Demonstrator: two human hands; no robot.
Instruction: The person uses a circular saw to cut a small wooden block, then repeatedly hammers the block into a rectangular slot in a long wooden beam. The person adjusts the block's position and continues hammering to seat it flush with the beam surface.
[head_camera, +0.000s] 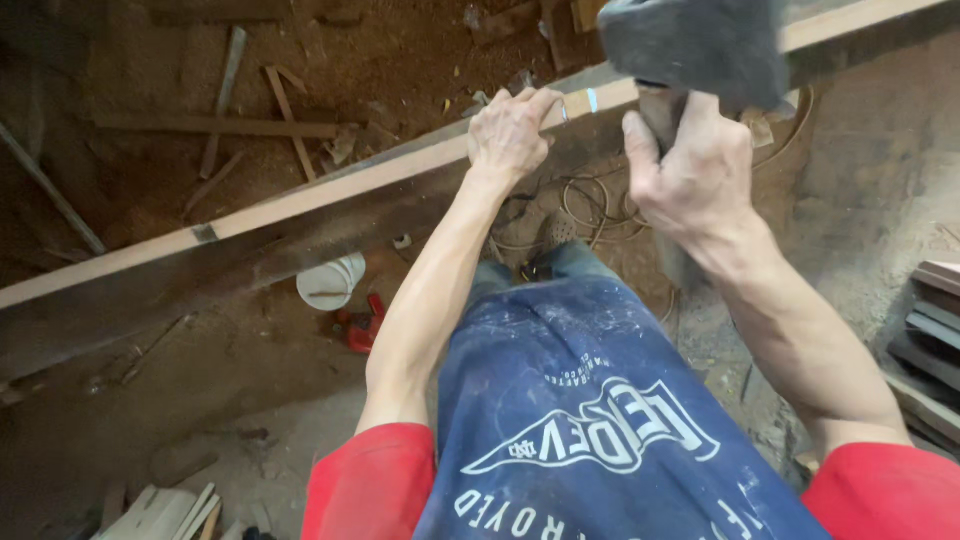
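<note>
Sawdust covered the workshop floor (250, 80); the left hand (508, 135) pinched something small on the long beam (300, 205); the right hand (690, 175) gripped a raised hammer (695, 45), mid-nailing; a true strike was needed.

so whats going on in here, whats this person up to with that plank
A person stands over a long wooden plank that runs diagonally across the view. The left hand rests on the plank's top edge, fingers pinched near a small metal piece there. The right hand has its grip on the handle of a heavy dark mallet, raised above the plank.
</note>
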